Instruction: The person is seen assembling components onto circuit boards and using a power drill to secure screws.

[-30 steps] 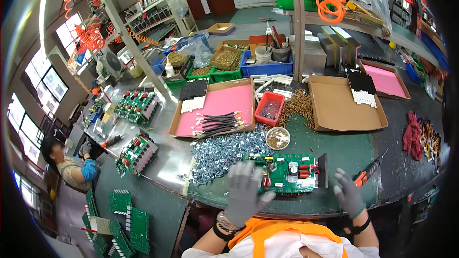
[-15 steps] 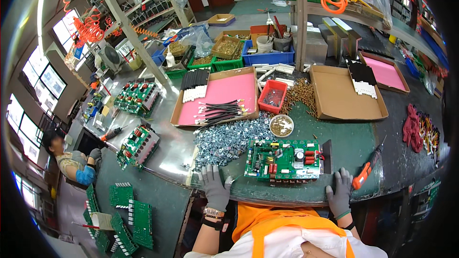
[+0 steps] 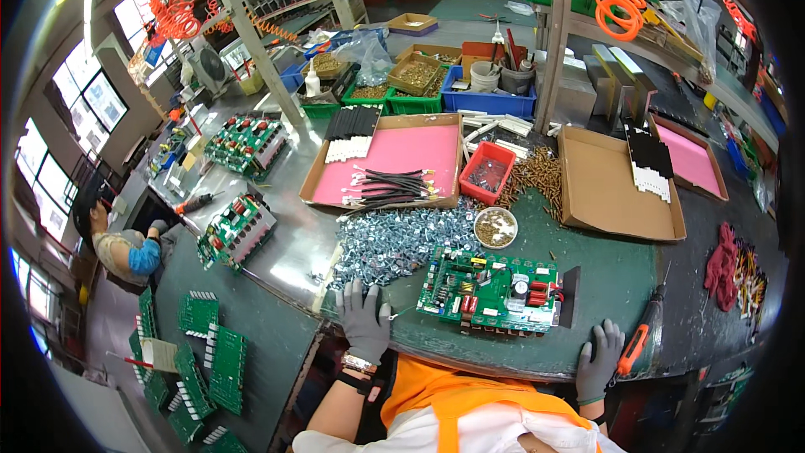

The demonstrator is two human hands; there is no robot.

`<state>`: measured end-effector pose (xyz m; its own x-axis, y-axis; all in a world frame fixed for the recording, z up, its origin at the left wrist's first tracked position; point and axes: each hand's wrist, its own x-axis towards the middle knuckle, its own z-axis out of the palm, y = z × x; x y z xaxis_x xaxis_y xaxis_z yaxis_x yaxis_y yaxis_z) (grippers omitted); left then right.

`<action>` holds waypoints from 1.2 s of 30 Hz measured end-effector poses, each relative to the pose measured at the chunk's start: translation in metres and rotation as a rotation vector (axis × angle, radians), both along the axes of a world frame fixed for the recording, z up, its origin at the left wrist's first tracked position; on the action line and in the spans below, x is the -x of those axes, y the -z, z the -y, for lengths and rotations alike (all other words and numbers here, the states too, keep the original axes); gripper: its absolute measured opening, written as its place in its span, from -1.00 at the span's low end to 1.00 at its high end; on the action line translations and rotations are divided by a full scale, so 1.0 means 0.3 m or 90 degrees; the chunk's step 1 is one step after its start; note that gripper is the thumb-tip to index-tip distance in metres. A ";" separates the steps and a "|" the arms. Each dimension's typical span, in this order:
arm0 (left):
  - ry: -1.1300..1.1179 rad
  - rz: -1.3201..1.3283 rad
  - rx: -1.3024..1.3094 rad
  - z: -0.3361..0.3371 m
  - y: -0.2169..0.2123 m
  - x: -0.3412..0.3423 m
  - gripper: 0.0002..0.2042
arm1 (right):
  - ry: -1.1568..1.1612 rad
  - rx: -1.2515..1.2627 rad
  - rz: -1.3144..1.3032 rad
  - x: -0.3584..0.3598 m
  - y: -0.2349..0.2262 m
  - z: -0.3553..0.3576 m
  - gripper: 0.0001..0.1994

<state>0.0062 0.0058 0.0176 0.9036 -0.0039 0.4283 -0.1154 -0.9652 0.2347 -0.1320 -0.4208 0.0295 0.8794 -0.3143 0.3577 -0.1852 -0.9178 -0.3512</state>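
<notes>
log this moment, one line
left grey-gloved hand: open, near small silver metal parts | right grey-gloved hand: open, beside orange-black power driver | green rectangular circuit board: on green worktop, between hands

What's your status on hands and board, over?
Left hand open by pile of metal parts; right hand open. Green circuit board ahead, between them, untouched. Possible snag: orange power screwdriver beside right hand.

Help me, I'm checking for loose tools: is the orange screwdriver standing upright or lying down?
Lying down: the orange screwdriver rests lengthwise along the bench, beside the right hand.
</notes>
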 end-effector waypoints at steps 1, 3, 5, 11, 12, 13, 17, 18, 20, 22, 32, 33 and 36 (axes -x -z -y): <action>0.004 0.012 -0.002 0.001 -0.002 -0.001 -0.59 | 0.003 -0.005 -0.001 0.000 -0.001 0.002 -0.65; 0.008 0.010 -0.002 0.004 -0.009 0.001 -0.60 | -0.006 -0.009 -0.007 0.000 -0.002 0.008 -0.66; 0.011 0.010 0.014 0.008 -0.013 -0.001 -0.61 | -0.018 0.000 -0.008 -0.002 -0.003 0.013 -0.67; 0.014 0.032 0.002 0.014 -0.021 0.000 -0.61 | -0.034 -0.029 -0.058 -0.002 -0.039 -0.001 -0.64; 0.010 0.029 -0.002 0.013 -0.021 -0.002 -0.61 | -0.033 -0.008 -0.073 -0.005 -0.048 0.000 -0.59; 0.004 0.015 0.001 0.011 -0.021 0.000 -0.60 | -0.024 -0.004 -0.075 -0.006 -0.054 -0.002 -0.56; -0.005 0.008 -0.006 0.006 -0.015 0.002 -0.57 | -0.058 0.010 -0.221 -0.023 -0.065 0.023 -0.40; 0.005 0.011 -0.003 0.005 -0.015 0.003 -0.56 | -0.056 0.023 -0.227 -0.025 -0.062 0.026 -0.41; -0.006 0.000 -0.001 0.005 -0.015 0.004 -0.56 | -0.053 0.045 -0.239 -0.026 -0.057 0.031 -0.39; -0.002 0.011 0.002 0.004 -0.015 0.005 -0.54 | -0.055 0.052 -0.255 -0.025 -0.050 0.035 -0.38; 0.003 0.001 -0.010 -0.009 -0.007 0.006 -0.52 | -0.087 0.104 -0.289 -0.030 0.001 0.050 -0.34; 0.008 0.005 -0.003 -0.010 -0.005 0.007 -0.52 | -0.092 0.102 -0.271 -0.029 0.000 0.048 -0.36; 0.009 0.010 0.004 -0.012 0.001 0.008 -0.52 | -0.106 0.088 -0.226 -0.022 -0.020 0.036 -0.39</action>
